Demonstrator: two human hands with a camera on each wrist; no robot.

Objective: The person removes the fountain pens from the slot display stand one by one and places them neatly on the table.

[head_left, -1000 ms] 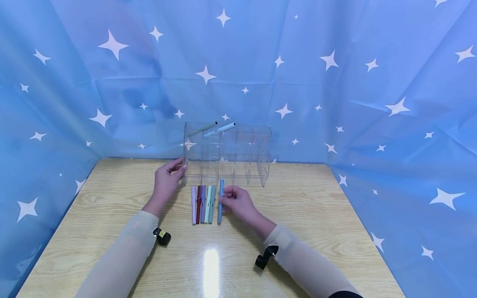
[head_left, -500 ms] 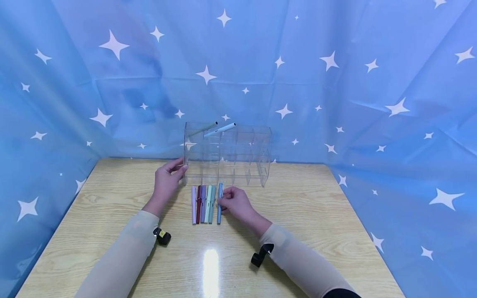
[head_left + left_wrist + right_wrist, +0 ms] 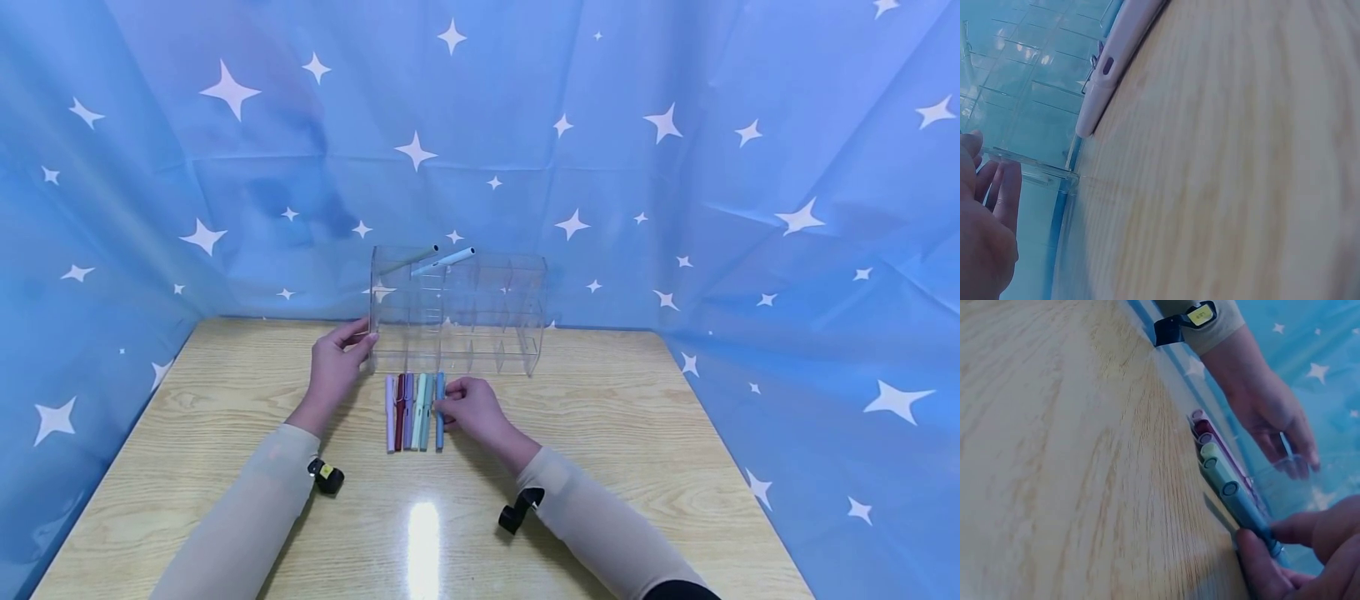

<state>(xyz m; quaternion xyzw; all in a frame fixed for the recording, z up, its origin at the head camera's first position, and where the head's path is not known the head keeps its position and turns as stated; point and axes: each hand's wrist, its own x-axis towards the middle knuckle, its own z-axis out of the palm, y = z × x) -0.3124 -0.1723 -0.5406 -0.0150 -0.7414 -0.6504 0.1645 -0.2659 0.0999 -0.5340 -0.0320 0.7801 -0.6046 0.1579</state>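
Note:
My left hand grips the left side wall of a clear acrylic organizer, which has several compartments; thumb and fingers lie on either side of that wall. With thumb and fingers, my right hand pinches a blue pen, end toward me. It lies just right of a row of pens: pale lilac, dark red, purple, mint and teal. In the right wrist view, a small gap separates the blue pen from the row.
A green pen and a light blue pen lean in the organizer's top left compartments, ends sticking out. Behind the wooden table hangs a blue curtain with white stars. Each wrist wears a small black camera.
My right hand has moved slightly left and brought the blue pen closer to the row; its far end has come down toward me. My left hand stays on the organizer.

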